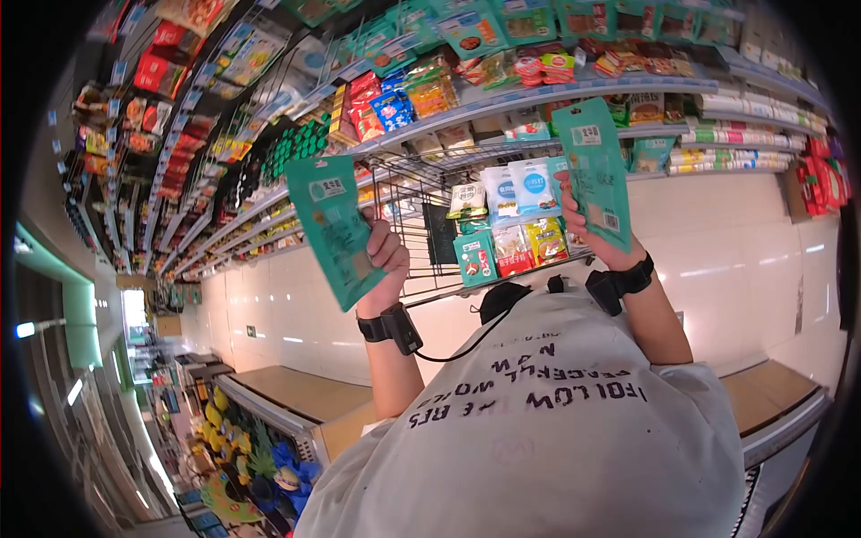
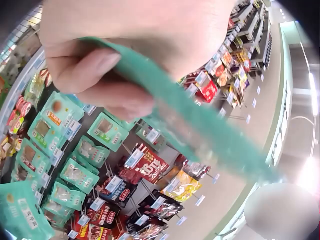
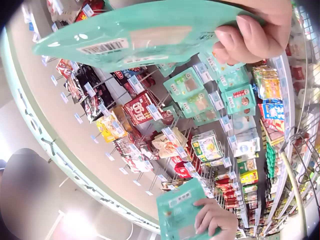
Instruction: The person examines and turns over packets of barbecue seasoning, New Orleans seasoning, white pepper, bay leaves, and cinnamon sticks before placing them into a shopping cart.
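Observation:
In the head view my left hand point(image 1: 387, 260) pinches the edge of a green pouch point(image 1: 334, 229), held up tilted at the left. My right hand point(image 1: 603, 235) grips a similar green pouch point(image 1: 594, 170) by its left edge. Between and beyond the hands, a wire cart holds several packets, among them white-and-blue bags point(image 1: 534, 186) and a small green packet point(image 1: 475, 258). The left wrist view shows curled fingers point(image 2: 107, 85) on the pouch point(image 2: 175, 107) edge. In the right wrist view the fingers point(image 3: 250, 37) hold the other pouch point(image 3: 135, 37), its barcode visible.
Shelves of packaged snacks point(image 1: 386, 108) run across the back and left. The wire cart point(image 1: 417, 269) stands in front of the body. Pale floor tiles point(image 1: 717, 224) lie at the right. Behind are a brown ledge point(image 1: 296, 392) and yellow and blue goods point(image 1: 235, 435) at lower left.

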Available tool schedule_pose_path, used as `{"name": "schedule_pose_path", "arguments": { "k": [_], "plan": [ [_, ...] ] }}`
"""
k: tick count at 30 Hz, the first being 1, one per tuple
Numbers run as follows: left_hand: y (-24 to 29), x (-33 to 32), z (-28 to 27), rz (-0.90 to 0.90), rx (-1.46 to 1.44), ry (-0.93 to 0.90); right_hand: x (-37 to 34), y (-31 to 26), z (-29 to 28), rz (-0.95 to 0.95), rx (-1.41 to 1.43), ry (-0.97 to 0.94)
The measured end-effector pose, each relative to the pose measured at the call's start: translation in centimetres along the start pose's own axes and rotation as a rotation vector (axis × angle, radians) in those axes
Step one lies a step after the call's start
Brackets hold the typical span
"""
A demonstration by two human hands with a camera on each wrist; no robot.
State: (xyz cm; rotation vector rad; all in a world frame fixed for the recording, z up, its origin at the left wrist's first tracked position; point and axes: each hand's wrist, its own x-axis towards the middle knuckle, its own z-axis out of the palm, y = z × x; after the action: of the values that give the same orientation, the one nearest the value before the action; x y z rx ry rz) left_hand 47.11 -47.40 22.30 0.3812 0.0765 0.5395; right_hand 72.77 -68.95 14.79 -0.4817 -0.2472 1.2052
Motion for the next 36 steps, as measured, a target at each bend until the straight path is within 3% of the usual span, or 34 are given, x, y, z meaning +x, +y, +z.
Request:
{"name": "schedule_pose_path", "arguments": {
  "k": [3,5,8,10,11,13,18,21,25,27,28,32,36],
  "plan": [
    [-1.1,-0.9,-0.9,-0.04,-0.134,-0.117,0.6,-0.2,1.8,0.102,-0.035,-0.068],
    [-1.6,-1.5,-0.9,-0.026,-0.075,-0.09,1.0,-0.2,3.1,0.229,-0.026,-0.243],
    [-2.2,-2.2,-1.3,-0.001,-0.108,-0.118,1.6,0.9,4.1,0.347,-0.029,-0.318],
    [-2.3,-2.6,-1.6,-0.053,-0.156,-0.28,2.0,1.7,4.5,0.409,-0.034,-0.363],
    [-2.2,-2.8,-1.5,-0.025,-0.155,-0.268,2.2,2.1,4.6,0.432,-0.009,-0.365],
    [-2.1,-3.4,-1.2,-0.119,-0.118,-0.32,2.4,3.0,4.7,0.479,0.021,-0.371],
    [-2.5,-4.5,-0.8,-0.144,-0.081,-0.258,3.0,3.9,5.2,0.6,0.258,-0.292],
    [-2.3,-4.7,-0.6,-0.176,-0.041,-0.229,3.5,4.5,5.0,0.629,0.34,-0.371],
    [-1.8,-5.9,-0.8,-0.146,-0.074,-0.111,4.3,6.0,4.7,0.676,0.384,-0.317],
    [-1.5,-6.5,-1.0,-0.016,-0.214,-0.003,4.8,7.2,3.8,0.622,0.447,-0.241],
    [-1.0,-6.5,-1.0,0.001,-0.259,-0.034,4.9,7.7,3.4,0.623,0.497,-0.221],
    [1.3,-7.2,-0.5,0.213,-0.245,0.089,5.6,9.3,3.3,0.602,0.539,-0.139],
    [4.7,-7.1,-0.9,0.198,-0.067,0.135,6.1,10.8,3.6,0.544,0.544,-0.072]
  ]
}}
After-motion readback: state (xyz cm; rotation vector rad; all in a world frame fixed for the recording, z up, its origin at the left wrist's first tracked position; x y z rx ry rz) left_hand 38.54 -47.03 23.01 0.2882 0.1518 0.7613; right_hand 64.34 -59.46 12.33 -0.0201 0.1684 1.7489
